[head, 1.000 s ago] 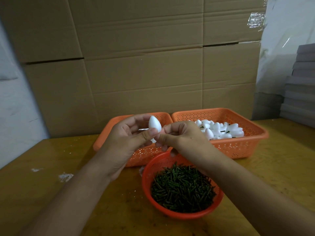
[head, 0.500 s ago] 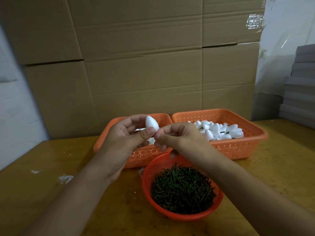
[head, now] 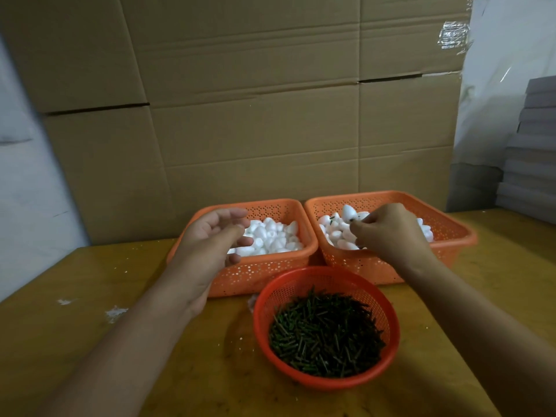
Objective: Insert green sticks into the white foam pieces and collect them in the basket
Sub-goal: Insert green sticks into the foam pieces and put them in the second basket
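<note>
Two orange rectangular baskets stand side by side at the back of the table. The left basket [head: 255, 266] holds plain white foam pieces [head: 273, 236]. My left hand [head: 210, 239] hovers over its near left corner, fingers relaxed and empty. Over the right basket [head: 451, 224], which holds foam pieces [head: 334, 233] with some green stick ends showing, my right hand [head: 388, 233] pinches a white foam piece [head: 348, 212] at its lower end. A round red basket [head: 261, 299] full of green sticks [head: 325, 329] sits nearer me.
A wall of cardboard boxes [head: 255, 115] rises right behind the baskets. Stacked grey boards [head: 532, 145] stand at the far right. White foam crumbs [head: 115, 313] lie on the wooden table [head: 90, 341] to the left.
My hands have parted. The right hand carried the foam piece right, over the right basket. The left hand let go of it and now hangs empty over the left basket.
</note>
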The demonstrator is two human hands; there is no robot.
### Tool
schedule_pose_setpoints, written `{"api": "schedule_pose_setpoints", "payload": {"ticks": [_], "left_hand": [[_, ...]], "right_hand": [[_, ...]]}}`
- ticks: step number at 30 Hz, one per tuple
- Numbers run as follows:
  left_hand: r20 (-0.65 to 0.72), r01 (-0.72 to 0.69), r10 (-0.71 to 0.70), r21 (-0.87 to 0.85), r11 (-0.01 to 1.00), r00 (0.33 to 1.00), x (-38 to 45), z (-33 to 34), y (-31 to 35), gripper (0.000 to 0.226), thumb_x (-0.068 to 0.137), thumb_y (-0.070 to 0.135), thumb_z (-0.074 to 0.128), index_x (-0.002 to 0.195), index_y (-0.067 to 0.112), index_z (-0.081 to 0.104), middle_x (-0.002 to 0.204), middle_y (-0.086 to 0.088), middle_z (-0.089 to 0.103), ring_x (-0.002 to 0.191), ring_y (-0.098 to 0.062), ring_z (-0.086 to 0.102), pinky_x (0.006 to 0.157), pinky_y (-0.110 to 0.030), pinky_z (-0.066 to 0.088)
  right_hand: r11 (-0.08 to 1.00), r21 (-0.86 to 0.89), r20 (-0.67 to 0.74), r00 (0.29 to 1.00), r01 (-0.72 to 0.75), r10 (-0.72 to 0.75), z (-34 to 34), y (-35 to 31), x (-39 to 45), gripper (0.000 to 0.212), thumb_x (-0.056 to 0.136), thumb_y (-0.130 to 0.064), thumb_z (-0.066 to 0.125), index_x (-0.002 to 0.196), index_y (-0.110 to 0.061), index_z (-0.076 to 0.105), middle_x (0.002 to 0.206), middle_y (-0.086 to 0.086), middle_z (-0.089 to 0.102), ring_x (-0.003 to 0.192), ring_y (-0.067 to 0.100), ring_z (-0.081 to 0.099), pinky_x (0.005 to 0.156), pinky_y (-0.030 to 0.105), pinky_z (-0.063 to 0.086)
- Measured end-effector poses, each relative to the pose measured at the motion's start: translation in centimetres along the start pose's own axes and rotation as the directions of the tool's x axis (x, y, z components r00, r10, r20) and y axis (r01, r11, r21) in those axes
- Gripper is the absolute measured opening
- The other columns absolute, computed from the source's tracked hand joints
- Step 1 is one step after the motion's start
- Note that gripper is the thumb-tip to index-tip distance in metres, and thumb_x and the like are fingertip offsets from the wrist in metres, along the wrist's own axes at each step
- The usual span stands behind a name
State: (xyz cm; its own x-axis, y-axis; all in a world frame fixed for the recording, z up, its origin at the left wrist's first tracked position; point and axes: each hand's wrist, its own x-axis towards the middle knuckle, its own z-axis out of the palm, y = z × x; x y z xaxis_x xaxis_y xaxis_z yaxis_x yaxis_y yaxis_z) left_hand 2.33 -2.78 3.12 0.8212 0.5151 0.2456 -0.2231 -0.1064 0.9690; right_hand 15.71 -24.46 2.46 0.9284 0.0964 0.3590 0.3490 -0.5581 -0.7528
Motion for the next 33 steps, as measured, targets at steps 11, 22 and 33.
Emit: {"api": "schedule_pose_setpoints", "payload": {"ticks": [11,22,33], "left_hand": [[-0.039,-0.101,0.112,0.227,0.969,0.993,1.5,-1.3,-0.4,0.023,0.095,0.005,0.06,0.1,0.025,0.07,0.093,0.008,0.073,0.077,-0.003,0.069,0.063,-0.02,0.05],[0.212,-0.142,-0.136,0.904,0.403,0.968,8.8,-4.2,-0.5,0.022,0.092,0.008,0.062,0.108,0.022,0.07,0.123,-0.007,0.067,0.11,-0.02,0.061,0.097,-0.03,0.048],[0.259,-0.231,-0.554,0.965,0.121,0.791,10.6,-2.5,-1.7,0.035,0.099,0.041,0.058,0.133,0.032,0.062,0.168,0.006,0.011,0.153,-0.016,0.014,0.118,-0.032,0.02]], "right_hand": [[0.978,-0.113,-0.003,0.984,0.177,-0.179,0.2,-0.4,0.1,0.041,0.083,-0.018,0.061,0.044,-0.01,0.052,0.04,0.0,0.045,0.041,0.016,0.039,0.046,0.026,0.026],[0.868,-0.038,0.846,0.478,0.495,-0.236,0.5,-3.6,-3.5,0.023,0.088,-0.04,0.07,0.109,-0.031,0.069,0.094,-0.002,0.074,0.075,0.014,0.071,0.067,0.026,0.057],[0.757,-0.197,0.946,0.323,0.623,-0.018,1.0,-3.3,-4.3,0.05,0.087,-0.045,0.069,0.134,-0.036,0.056,0.128,-0.014,0.059,0.108,0.007,0.054,0.08,0.023,0.041]]}}
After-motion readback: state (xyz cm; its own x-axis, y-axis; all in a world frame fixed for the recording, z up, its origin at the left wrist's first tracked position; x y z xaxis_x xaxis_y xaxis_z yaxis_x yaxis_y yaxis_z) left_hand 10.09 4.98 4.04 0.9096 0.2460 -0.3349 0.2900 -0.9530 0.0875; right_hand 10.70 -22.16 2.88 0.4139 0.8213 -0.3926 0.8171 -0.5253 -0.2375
